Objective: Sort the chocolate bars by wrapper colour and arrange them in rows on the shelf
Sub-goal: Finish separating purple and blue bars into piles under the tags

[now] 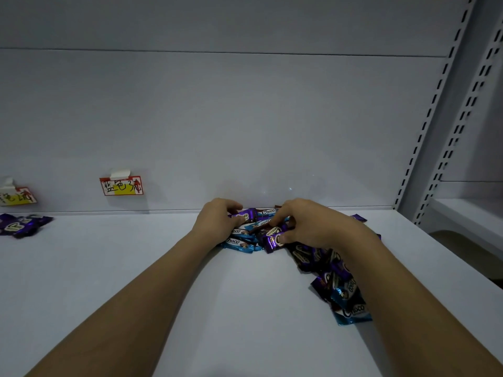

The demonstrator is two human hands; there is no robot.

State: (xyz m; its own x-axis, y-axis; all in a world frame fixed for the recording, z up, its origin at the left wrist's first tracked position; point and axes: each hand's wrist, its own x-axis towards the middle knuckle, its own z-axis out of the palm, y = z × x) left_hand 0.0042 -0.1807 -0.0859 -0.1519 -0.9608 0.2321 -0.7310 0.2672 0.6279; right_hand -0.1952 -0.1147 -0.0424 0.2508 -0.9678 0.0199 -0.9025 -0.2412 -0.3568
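Note:
A mixed heap of purple and blue chocolate bars (321, 257) lies on the white shelf (136, 268), running from the back wall toward the right front. My left hand (217, 221) pinches a purple bar (246, 214) at the heap's far end. Beside it, my right hand (307, 227) holds another purple bar (272, 242) between thumb and fingers. Two blue bars (236, 244) lie under my left hand, and one more blue bar (353, 312) sits at the near end. At the far left rests a small group of purple bars (21, 225).
Two handwritten paper labels are taped to the back wall, one (121, 185) left of centre and one (16, 195) at the far left above the purple group. Slotted shelf uprights (435, 110) stand at the right, with a neighbouring shelf (468, 213) beyond.

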